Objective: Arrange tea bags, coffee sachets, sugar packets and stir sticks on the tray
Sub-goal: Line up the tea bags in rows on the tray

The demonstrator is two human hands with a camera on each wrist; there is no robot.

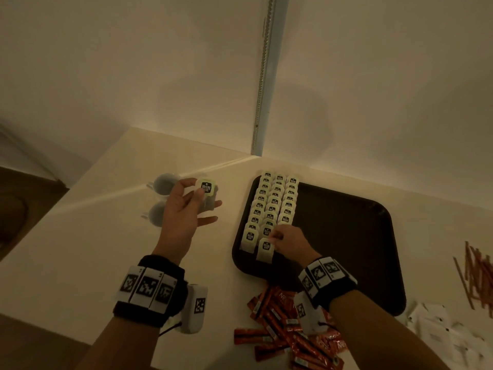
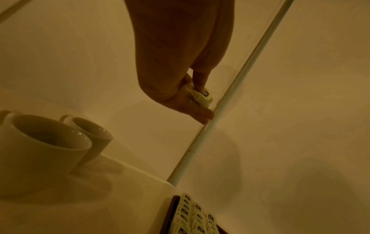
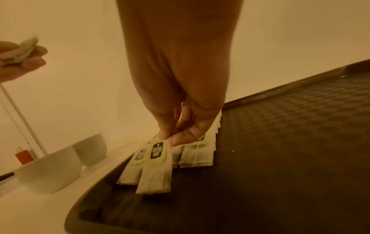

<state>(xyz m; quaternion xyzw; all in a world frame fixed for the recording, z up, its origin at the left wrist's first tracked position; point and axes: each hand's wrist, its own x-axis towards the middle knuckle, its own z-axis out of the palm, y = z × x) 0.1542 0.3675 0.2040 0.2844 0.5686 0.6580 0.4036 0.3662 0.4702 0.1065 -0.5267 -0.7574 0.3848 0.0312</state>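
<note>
A dark tray point(image 1: 346, 231) lies on the pale counter, with three rows of overlapping tea bags point(image 1: 274, 201) along its left side. My right hand point(image 1: 280, 240) pinches the top of the nearest tea bag point(image 1: 265, 251) in the middle row; in the right wrist view the tea bag point(image 3: 156, 164) lies on the tray point(image 3: 280, 142) under my fingertips point(image 3: 180, 139). My left hand point(image 1: 192, 196) is raised left of the tray and holds a few tea bags point(image 1: 206, 188), the same tea bags point(image 2: 200, 95) pinched in the left wrist view.
Two white cups point(image 1: 162, 185) stand behind my left hand. Red coffee sachets point(image 1: 282, 329) lie heaped at the tray's near edge. Brown stir sticks point(image 1: 477, 273) and white sugar packets point(image 1: 440, 329) lie to the right. A wall rises behind the counter.
</note>
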